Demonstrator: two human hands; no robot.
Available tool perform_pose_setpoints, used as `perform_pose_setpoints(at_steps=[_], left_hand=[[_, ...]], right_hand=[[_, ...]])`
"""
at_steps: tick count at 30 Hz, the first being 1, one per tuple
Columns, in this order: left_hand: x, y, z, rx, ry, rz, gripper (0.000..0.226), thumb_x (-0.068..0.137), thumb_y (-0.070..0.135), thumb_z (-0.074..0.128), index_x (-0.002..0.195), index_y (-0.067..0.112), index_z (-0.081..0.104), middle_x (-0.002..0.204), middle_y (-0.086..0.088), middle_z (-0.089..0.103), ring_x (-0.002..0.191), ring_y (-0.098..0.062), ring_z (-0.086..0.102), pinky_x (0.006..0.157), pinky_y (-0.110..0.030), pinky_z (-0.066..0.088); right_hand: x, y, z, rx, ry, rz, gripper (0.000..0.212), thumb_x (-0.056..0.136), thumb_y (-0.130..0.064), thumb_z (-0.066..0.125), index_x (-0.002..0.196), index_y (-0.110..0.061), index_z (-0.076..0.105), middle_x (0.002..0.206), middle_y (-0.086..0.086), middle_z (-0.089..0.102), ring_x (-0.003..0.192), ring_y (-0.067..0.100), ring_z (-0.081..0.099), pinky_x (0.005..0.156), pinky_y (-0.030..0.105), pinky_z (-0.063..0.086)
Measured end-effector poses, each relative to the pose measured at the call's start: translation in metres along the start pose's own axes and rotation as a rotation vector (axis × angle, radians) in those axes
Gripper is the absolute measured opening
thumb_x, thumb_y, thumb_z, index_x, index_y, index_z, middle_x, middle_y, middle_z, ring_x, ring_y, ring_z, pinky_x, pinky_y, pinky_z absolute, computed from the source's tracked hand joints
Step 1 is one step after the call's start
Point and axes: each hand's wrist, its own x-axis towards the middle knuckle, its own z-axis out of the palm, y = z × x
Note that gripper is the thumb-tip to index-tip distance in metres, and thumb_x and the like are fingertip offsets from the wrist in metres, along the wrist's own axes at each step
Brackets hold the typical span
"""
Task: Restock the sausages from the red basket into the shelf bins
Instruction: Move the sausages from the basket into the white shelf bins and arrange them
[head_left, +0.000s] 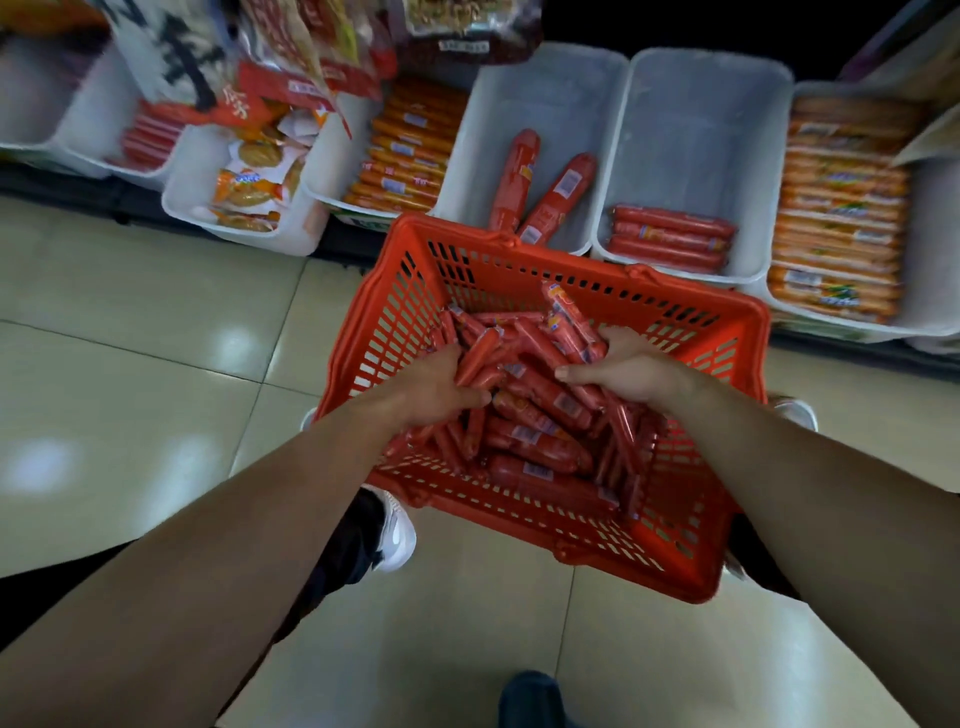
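A red basket (691, 540) stands on the floor in front of the shelf, holding a heap of red sausages (535, 441). Both hands are down inside it. My left hand (441, 387) is closed on a bunch of thin sausages at the heap's left. My right hand (631, 369) grips several sausages at the far right of the heap. Behind the basket, one white bin (545, 88) holds two large red sausages (540, 189). The white bin (701, 104) to its right holds a short stack of red sausages (670, 236) at its front.
White bins line the low shelf: orange sausages (410, 150) left of centre, orange packs (841, 208) at far right, snack packets (254, 182) further left. Bagged goods (311, 57) hang above. Tiled floor (145, 364) lies to the left; a shoe (395, 530) sits by the basket.
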Motion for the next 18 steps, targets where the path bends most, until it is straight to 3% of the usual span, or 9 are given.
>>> perform_pose_setpoints(at_steps=[3,6,11,16,18], left_hand=[[-0.022,0.023,-0.023,-0.019,0.092,0.061,0.049,0.086,0.033,0.074,0.128,0.017,0.053,0.109,0.0,0.063,0.102,-0.018,0.059,0.082,-0.026,0.041],[-0.039,0.049,-0.053,0.036,0.187,0.084,0.044,0.085,0.037,0.074,0.118,0.016,0.053,0.107,-0.002,0.062,0.098,-0.02,0.058,0.077,-0.028,0.039],[-0.058,0.09,-0.1,0.011,0.327,0.185,0.046,0.084,0.041,0.074,0.115,0.015,0.053,0.097,0.004,0.061,0.096,-0.019,0.06,0.071,-0.032,0.043],[-0.051,0.11,-0.109,-0.049,0.344,0.241,0.047,0.084,0.044,0.074,0.12,0.019,0.054,0.105,0.001,0.065,0.095,-0.017,0.064,0.081,-0.038,0.051],[-0.039,0.119,-0.106,-0.057,0.343,0.256,0.041,0.085,0.039,0.074,0.117,0.019,0.055,0.101,0.002,0.066,0.088,-0.013,0.065,0.074,-0.032,0.05]], right_hand=[[-0.022,-0.025,-0.021,0.032,0.046,-0.035,0.034,0.071,-0.029,0.089,0.098,-0.015,0.073,0.092,0.006,0.077,0.084,0.021,0.073,0.089,0.044,0.058],[-0.045,-0.062,-0.051,0.024,0.107,-0.119,0.031,0.074,-0.024,0.087,0.1,-0.016,0.072,0.092,0.001,0.076,0.081,0.015,0.07,0.086,0.038,0.058],[-0.077,-0.117,-0.118,-0.047,0.155,-0.213,0.02,0.08,-0.016,0.082,0.086,-0.024,0.065,0.075,-0.011,0.069,0.06,-0.004,0.064,0.064,0.015,0.049],[-0.062,-0.117,-0.162,-0.026,0.26,-0.184,0.03,0.073,-0.026,0.088,0.094,-0.022,0.068,0.088,-0.001,0.072,0.081,0.015,0.069,0.083,0.034,0.056],[-0.046,-0.113,-0.172,-0.026,0.303,-0.164,0.037,0.07,-0.031,0.09,0.098,-0.022,0.068,0.089,-0.001,0.073,0.083,0.016,0.07,0.083,0.034,0.056]])
